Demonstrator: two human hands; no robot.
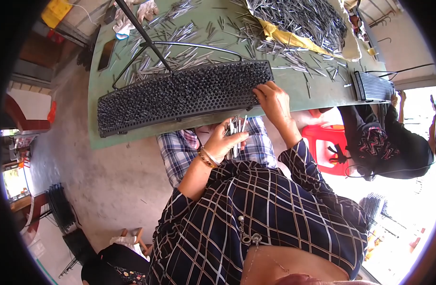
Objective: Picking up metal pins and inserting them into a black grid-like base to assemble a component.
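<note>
A long black perforated rack (218,103) lies across the near edge of the green table, slightly tilted. Short dark rods fill most of its holes; a strip of bare holes shows along its near and right parts. Below the rack, my left hand (222,142) is closed around a bundle of thin metal rods (235,130), their ends sticking up past the fingers. My right hand (276,102) is at the rack's right end, thumb and fingers pinched together over the holes. Whatever sits between those fingertips is too small to make out.
Loose rods (180,35) are scattered over the green table (294,78). A big heap of rods (303,21) fills a sack at the back. A phone (106,54) and gloves (144,12) lie at left. Rightward, another person (394,147) works at a second rack (375,87), near a red stool (318,142).
</note>
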